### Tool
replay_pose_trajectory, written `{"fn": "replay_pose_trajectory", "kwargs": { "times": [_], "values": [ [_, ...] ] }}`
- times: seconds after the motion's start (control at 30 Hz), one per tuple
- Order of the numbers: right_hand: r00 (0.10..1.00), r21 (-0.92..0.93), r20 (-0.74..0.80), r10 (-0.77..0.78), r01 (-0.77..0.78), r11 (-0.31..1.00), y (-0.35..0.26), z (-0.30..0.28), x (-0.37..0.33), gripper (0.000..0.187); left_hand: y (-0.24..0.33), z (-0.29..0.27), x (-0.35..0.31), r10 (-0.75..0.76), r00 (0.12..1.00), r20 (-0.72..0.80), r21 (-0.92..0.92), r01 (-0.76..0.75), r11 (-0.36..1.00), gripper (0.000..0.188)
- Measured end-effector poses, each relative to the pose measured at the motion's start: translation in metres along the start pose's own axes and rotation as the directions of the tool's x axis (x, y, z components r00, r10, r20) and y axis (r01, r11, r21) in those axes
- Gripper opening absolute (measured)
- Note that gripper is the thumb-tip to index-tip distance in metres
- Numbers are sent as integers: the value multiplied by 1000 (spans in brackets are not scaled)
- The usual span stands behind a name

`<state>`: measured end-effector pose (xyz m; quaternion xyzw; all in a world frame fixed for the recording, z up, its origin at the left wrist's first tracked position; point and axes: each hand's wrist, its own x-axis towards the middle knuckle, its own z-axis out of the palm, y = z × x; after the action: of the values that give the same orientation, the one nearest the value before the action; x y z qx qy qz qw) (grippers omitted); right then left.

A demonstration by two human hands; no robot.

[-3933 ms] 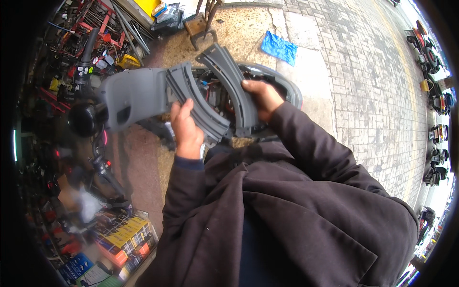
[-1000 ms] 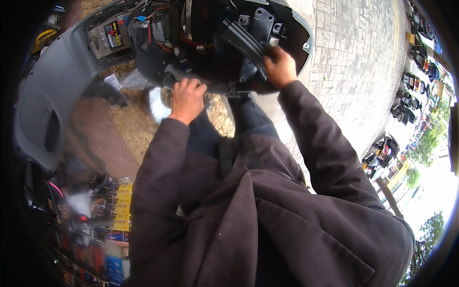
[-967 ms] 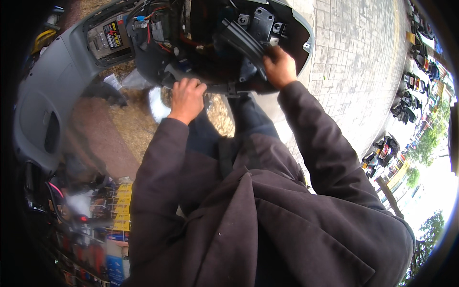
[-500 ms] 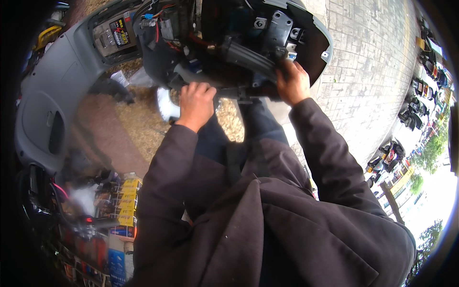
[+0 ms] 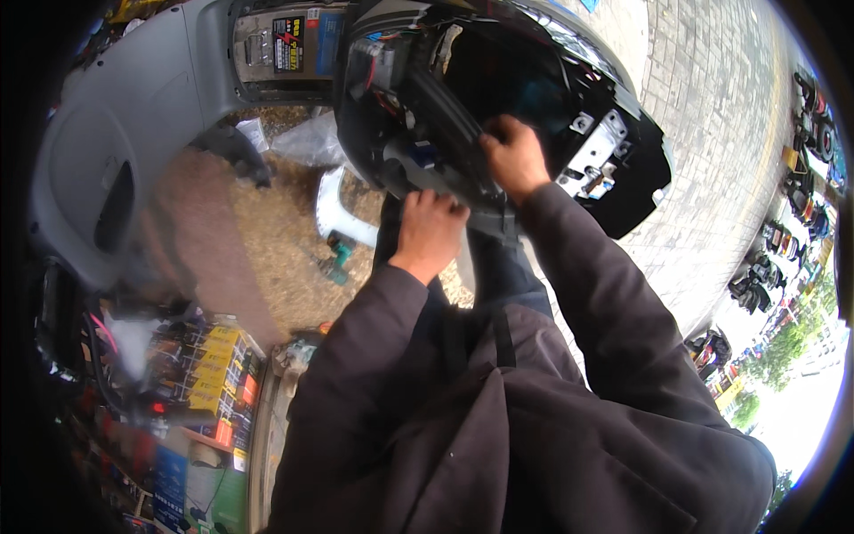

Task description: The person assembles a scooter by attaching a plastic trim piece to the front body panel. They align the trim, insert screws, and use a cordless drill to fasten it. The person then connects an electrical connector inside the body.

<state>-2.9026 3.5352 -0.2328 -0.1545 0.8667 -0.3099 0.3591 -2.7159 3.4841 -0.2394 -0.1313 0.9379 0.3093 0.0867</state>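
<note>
A scooter's black body shell (image 5: 645,160) lies opened up in front of me, with wires and metal brackets inside. My right hand (image 5: 518,162) has its fingers curled at a long black bar (image 5: 445,111) that crosses the opening. My left hand (image 5: 431,233) is closed at the shell's near edge, left of the right hand. What its fingertips hold is hidden under them. A silver metal bracket (image 5: 598,147) sits inside the shell, right of my right hand. Further left, a battery (image 5: 258,49) with a dark label rests in a grey panel's recess.
A grey body panel (image 5: 133,80) curves along the left. On the ground lie a white curved part (image 5: 334,205), a green tool (image 5: 338,264) and clear plastic (image 5: 311,138). Yellow boxes (image 5: 213,360) are stacked at lower left. Pavement (image 5: 703,98) stretches right, with parked scooters (image 5: 765,276) beyond.
The view has shifted, so the shell appears further right and turned. My right hand has slid along the bar from the bracket side toward the middle. My left hand stays at the near edge.
</note>
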Motion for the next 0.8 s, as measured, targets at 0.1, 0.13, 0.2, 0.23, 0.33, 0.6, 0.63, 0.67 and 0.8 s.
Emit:
{"fn": "replay_pose_trajectory", "kwargs": {
  "times": [0.1, 0.13, 0.2, 0.23, 0.33, 0.6, 0.63, 0.67, 0.8],
  "values": [
    [965, 178, 42, 258, -261, 949, 10, 43, 47, 27, -2, -4, 1, -25, 1000, 20, -52, 26, 998, 23],
    [948, 194, 43, 316, -318, 928, 14, 58, 62, 28, -3, -4, 2, -34, 998, 55, -71, 38, 997, 24],
    [933, -548, 340, -117, 297, 782, 28, 71, 82, 29, -5, -4, 3, -41, 997, 64, -116, 48, 992, 25],
    [807, -699, 550, -217, 586, 409, 34, 78, 94, 29, -7, -3, 3, -37, 997, 61, -120, 44, 992, 25],
    [834, -728, 489, -256, 552, 407, 59, 112, 117, 26, -8, -3, 3, -37, 999, 8, -161, 37, 986, 23],
    [979, -372, 3, -205, 191, 908, 99, 145, 144, 36, -8, -11, 13, -17, 994, 109, -143, 33, 989, 15],
    [991, -290, -38, -126, 110, 951, 94, 139, 137, 40, -8, -11, 14, -17, 993, 120, -145, 35, 989, 15],
    [993, -197, -81, -90, 73, 978, 88, 132, 127, 44, -9, -11, 15, -17, 993, 116, -148, 34, 988, 15],
    [980, -241, -45, -193, 177, 954, 52, 108, 84, 40, -12, -7, 14, -16, 996, 87, -174, 31, 984, 15]
  ]
}}
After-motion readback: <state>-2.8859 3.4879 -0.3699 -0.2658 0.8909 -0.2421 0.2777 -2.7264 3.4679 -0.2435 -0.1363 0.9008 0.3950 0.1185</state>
